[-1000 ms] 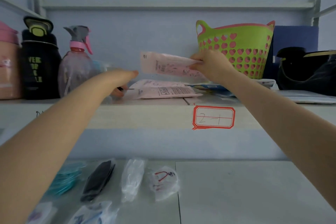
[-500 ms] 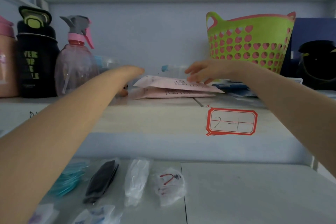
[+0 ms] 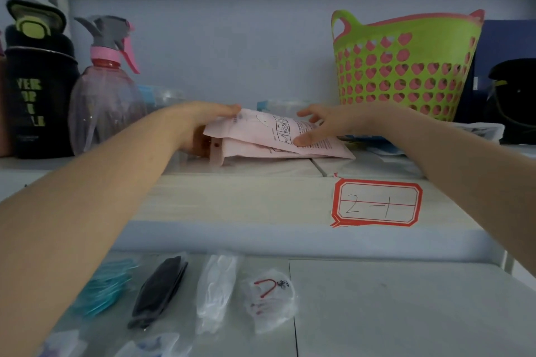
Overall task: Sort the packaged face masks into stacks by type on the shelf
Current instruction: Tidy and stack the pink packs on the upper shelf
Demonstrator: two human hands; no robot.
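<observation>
At mid-frame, a small stack of pink mask packets (image 3: pixel 278 140) lies on the shelf (image 3: pixel 232 200). The left hand (image 3: pixel 203 127) grips the stack's left end, fingers over the top packet. The right hand (image 3: pixel 327 126) rests on the top packet's right part, thumb pressing the printed face, fingers spread loosely. Behind, a green heart-patterned basket (image 3: pixel 406 64) stands upper right, a spray bottle (image 3: pixel 107 90) upper left. On the lower surface, bottom left, lie bagged teal (image 3: pixel 104 290), black (image 3: pixel 159 290) and white masks (image 3: pixel 216 290).

Green basket (image 3: pixel 406 66), spray bottle (image 3: pixel 106 90)
</observation>
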